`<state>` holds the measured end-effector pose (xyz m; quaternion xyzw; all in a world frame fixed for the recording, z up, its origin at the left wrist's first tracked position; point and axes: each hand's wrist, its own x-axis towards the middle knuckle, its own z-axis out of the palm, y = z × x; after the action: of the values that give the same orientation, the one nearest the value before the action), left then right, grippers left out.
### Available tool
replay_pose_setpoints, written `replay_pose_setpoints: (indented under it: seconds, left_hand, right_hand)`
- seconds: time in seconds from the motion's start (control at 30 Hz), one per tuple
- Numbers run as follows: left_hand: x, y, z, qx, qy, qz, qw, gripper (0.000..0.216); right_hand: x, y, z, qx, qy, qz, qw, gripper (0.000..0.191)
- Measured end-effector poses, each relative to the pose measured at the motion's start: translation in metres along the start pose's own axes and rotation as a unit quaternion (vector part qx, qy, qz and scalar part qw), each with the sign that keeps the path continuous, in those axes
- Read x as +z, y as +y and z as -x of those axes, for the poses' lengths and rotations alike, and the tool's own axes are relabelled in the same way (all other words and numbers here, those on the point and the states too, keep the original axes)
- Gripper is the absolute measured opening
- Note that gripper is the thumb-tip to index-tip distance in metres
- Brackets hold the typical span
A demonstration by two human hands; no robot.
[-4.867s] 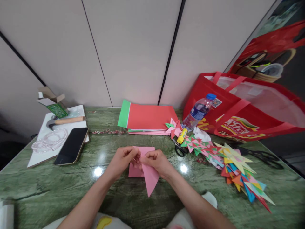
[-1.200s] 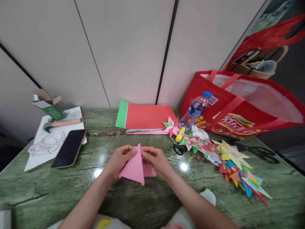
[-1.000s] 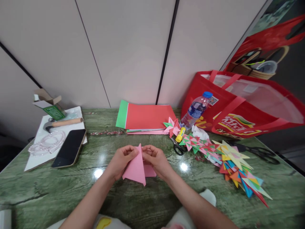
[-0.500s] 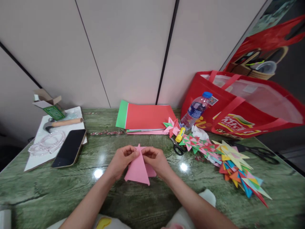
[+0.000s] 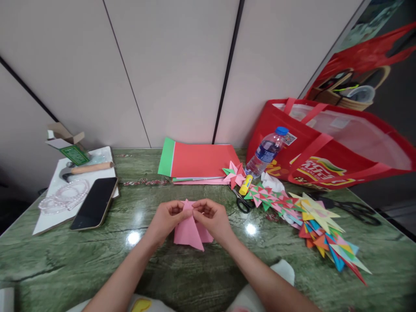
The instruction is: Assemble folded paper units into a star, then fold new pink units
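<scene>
A folded sheet of pink paper (image 5: 189,234) stands up between my hands just above the green table, its pointed tip at the top and its flaps spreading downward. My left hand (image 5: 170,219) pinches its upper left side, thumb on the front. On the right, my right hand (image 5: 211,216) pinches the other side near the top, thumb and fingers close together. Part of the paper's upper edge is hidden behind the fingers.
Behind lies a stack of coloured paper (image 5: 204,160). To the right are a paper star (image 5: 234,173), glue stick (image 5: 246,185), scissors (image 5: 242,203), water bottle (image 5: 266,151), folded paper pieces (image 5: 320,225) and red bag (image 5: 305,151). A phone (image 5: 95,203) and sickle (image 5: 87,169) lie left.
The pink paper's front flap has narrowed and tilted, its lower left corner shifting inward. My right hand has moved slightly, thumb now nearer the tip. My left hand keeps its pinch.
</scene>
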<state>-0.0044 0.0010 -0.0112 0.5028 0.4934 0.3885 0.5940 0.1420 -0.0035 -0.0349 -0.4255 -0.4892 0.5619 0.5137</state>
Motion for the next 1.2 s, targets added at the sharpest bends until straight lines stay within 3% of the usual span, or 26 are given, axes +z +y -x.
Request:
replay_pose_setpoints:
  seconds: [0.2, 0.4, 0.57, 0.97, 1.2]
  left_hand:
    - [-0.0013, -0.0029, -0.0011, -0.023, 0.007, -0.019, 1.0, 0.023]
    - [-0.0014, 0.0001, -0.0002, -0.05, 0.018, -0.008, 0.999, 0.029]
    - [-0.0017, -0.0044, -0.0011, -0.045, 0.019, -0.024, 0.999, 0.033]
    - [-0.0061, -0.0024, 0.001, -0.046, -0.073, -0.042, 0.995, 0.027]
    - [-0.0074, -0.0054, -0.0001, -0.035, -0.067, -0.067, 0.995, 0.031]
  right_hand:
    - [0.0006, -0.0025, -0.0011, -0.002, 0.005, 0.003, 1.0, 0.013]
    - [-0.0016, 0.0022, -0.0021, 0.086, -0.026, -0.101, 0.991, 0.018]
    - [-0.0042, 0.007, -0.0026, 0.115, -0.044, -0.139, 0.983, 0.021]
    - [-0.0039, 0.0051, -0.0017, 0.165, -0.059, -0.195, 0.965, 0.025]
    - [-0.0037, 0.0044, -0.0016, 0.171, -0.071, -0.196, 0.963, 0.024]
